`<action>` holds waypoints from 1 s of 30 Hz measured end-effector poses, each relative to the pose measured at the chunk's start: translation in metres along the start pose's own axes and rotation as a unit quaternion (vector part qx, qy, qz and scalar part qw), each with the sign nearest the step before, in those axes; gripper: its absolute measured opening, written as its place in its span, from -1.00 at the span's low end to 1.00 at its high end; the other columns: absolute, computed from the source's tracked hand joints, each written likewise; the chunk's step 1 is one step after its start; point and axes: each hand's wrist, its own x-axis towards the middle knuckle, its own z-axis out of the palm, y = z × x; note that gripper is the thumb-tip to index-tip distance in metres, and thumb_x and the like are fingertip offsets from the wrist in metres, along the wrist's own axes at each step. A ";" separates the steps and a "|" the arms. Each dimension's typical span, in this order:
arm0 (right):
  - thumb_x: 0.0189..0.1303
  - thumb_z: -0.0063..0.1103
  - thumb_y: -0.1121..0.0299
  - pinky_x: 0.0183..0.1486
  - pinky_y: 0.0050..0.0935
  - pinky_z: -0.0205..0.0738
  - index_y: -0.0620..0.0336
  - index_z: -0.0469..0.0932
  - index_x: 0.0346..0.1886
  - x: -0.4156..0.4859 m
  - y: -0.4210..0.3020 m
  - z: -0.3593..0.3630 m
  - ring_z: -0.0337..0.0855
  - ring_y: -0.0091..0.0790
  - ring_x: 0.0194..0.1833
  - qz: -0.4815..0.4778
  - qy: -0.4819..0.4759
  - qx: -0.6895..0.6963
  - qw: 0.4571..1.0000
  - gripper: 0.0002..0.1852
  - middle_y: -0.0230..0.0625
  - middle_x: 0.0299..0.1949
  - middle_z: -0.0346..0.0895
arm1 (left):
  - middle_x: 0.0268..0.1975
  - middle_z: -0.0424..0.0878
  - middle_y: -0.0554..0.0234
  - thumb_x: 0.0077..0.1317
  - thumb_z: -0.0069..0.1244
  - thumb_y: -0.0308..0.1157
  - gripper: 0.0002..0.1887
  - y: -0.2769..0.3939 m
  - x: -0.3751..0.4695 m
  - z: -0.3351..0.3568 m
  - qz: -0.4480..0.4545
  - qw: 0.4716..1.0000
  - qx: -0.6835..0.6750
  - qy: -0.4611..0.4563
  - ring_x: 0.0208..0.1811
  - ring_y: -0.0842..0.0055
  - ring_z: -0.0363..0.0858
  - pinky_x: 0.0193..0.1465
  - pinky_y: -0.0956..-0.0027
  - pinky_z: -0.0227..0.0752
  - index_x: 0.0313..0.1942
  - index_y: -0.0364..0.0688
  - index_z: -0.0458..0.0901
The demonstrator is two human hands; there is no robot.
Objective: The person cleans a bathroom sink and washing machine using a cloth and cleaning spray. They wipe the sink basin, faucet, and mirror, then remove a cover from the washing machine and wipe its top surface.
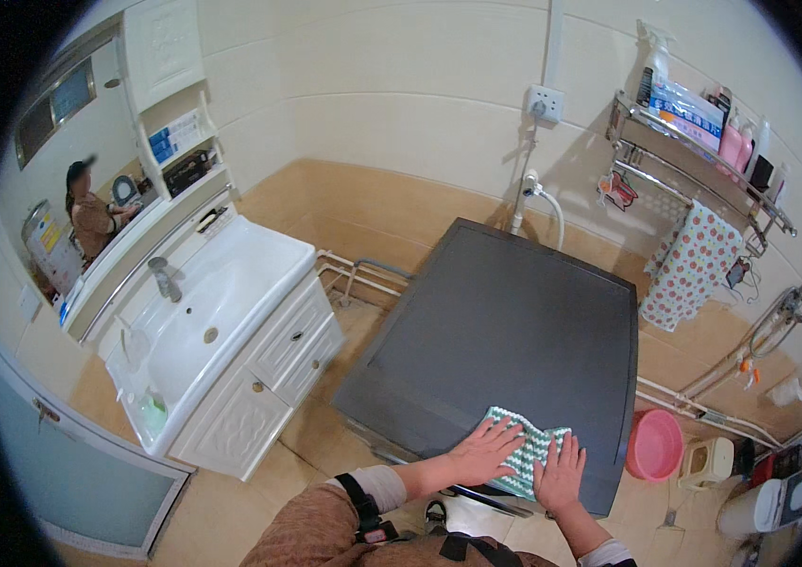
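Observation:
A green and white striped cloth (530,446) lies spread on the dark grey top of a washing machine or similar appliance (507,319), close to its front edge. My left hand (487,452) rests flat on the cloth's left part, fingers apart. On the cloth's right part lies my right hand (560,471), also flat with its fingers spread. Neither hand grips the cloth. Parts of the cloth are hidden under both palms.
Left stands a white washbasin (231,305) with a faucet (164,278) above a cabinet. A metal rack (698,152) with bottles and a hanging patterned towel (691,269) is at right. A pink basin (656,445) and a small stool (707,462) are on the floor.

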 end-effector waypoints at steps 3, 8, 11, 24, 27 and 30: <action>0.16 -0.02 0.10 0.32 0.15 -0.24 0.30 0.21 0.25 0.003 -0.004 -0.001 -0.03 0.15 0.33 -0.004 0.002 -0.008 1.000 -0.36 0.18 0.30 0.00 | 0.35 0.07 -0.02 0.32 -0.22 0.00 -0.36 -0.005 0.001 -0.001 -0.003 1.000 -0.002 0.006 0.40 0.05 -0.11 0.38 -0.03 -0.24 0.27 -0.26 0.17; 0.18 -0.05 0.08 0.33 0.13 -0.26 0.26 0.20 0.26 0.011 -0.012 -0.005 -0.07 0.13 0.35 0.016 -0.029 -0.011 0.999 -0.36 0.17 0.32 -0.04 | 0.36 0.02 -0.03 0.30 -0.18 -0.01 -0.34 -0.014 0.000 -0.007 -0.003 0.999 -0.027 -0.021 0.41 0.06 -0.15 0.39 -0.01 -0.26 0.28 -0.24 0.14; 0.19 -0.07 0.07 0.34 0.11 -0.27 0.23 0.19 0.27 0.020 -0.027 -0.002 -0.08 0.12 0.36 0.035 -0.034 -0.014 0.999 -0.37 0.15 0.32 -0.05 | 0.36 0.03 -0.04 0.30 -0.16 -0.02 -0.34 -0.028 -0.007 -0.014 -0.005 0.999 -0.031 -0.019 0.41 0.06 -0.15 0.39 0.00 -0.26 0.28 -0.23 0.14; 0.22 -0.09 0.01 0.34 0.10 -0.26 0.17 0.25 0.25 0.085 -0.160 0.030 -0.04 0.06 0.36 0.023 0.001 0.000 1.000 -0.39 0.11 0.33 -0.01 | 0.37 0.02 0.02 0.28 -0.17 0.05 -0.32 -0.133 -0.099 -0.068 -0.065 0.998 0.017 -0.019 0.42 0.09 -0.14 0.41 0.04 -0.29 0.29 -0.15 0.14; 0.23 -0.11 0.00 0.34 0.11 -0.26 0.18 0.27 0.24 0.102 -0.191 0.034 -0.01 0.03 0.35 0.006 0.016 -0.003 1.000 -0.40 0.06 0.32 0.03 | 0.36 0.06 0.01 0.28 -0.17 0.03 -0.34 -0.153 -0.119 -0.079 -0.085 0.996 0.033 0.001 0.41 0.08 -0.11 0.40 0.03 -0.27 0.28 -0.16 0.17; 0.25 -0.16 0.01 0.34 0.10 -0.26 0.17 0.26 0.25 0.112 -0.213 0.036 -0.01 -0.04 0.36 -0.005 0.016 -0.016 1.000 -0.41 -0.02 0.33 0.04 | 0.32 0.14 -0.06 0.25 -0.11 -0.02 -0.36 -0.166 -0.135 -0.085 -0.106 0.994 0.036 0.006 0.38 0.04 -0.03 0.39 0.01 -0.20 0.22 -0.24 0.25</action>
